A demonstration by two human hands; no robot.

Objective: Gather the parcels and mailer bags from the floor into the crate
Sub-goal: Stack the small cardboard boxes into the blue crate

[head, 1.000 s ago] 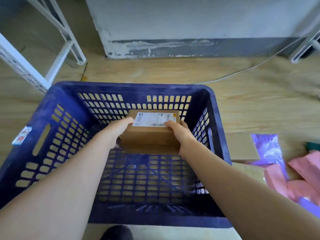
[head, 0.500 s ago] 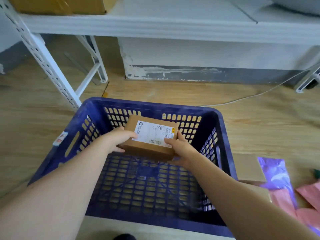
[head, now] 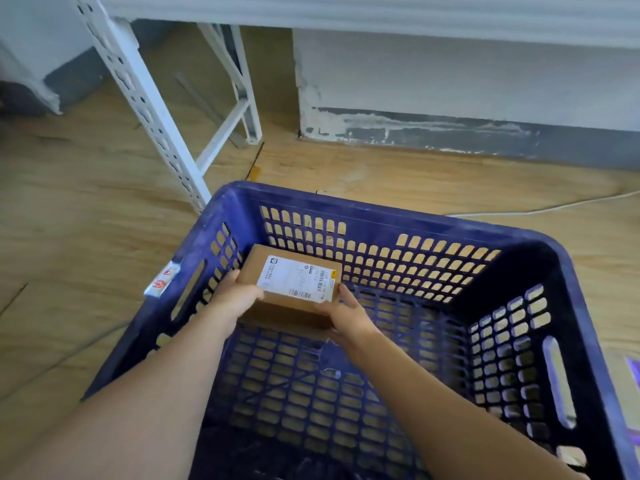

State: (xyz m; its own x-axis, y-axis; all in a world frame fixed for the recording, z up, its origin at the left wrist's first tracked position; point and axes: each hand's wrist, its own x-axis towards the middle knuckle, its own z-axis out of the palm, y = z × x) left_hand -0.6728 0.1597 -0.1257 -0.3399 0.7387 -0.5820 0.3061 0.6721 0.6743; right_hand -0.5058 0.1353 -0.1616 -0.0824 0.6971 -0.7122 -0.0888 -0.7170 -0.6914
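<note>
A brown cardboard parcel with a white shipping label on top sits low inside the blue slatted crate, close to its far left corner. My left hand grips the parcel's left end. My right hand holds its right end, fingers along the side. Both forearms reach down into the crate. Nothing else lies in the crate. A sliver of a purple mailer bag shows on the floor past the crate's right wall.
A white perforated shelf leg and its brace stand just beyond the crate's left corner. A white cable runs along the wooden floor behind the crate. A grey and white wall base closes off the back.
The parcel has gone lower and to the left, into the crate's far left corner. The view has shifted left, so the mailer bags on the right are almost out of frame.
</note>
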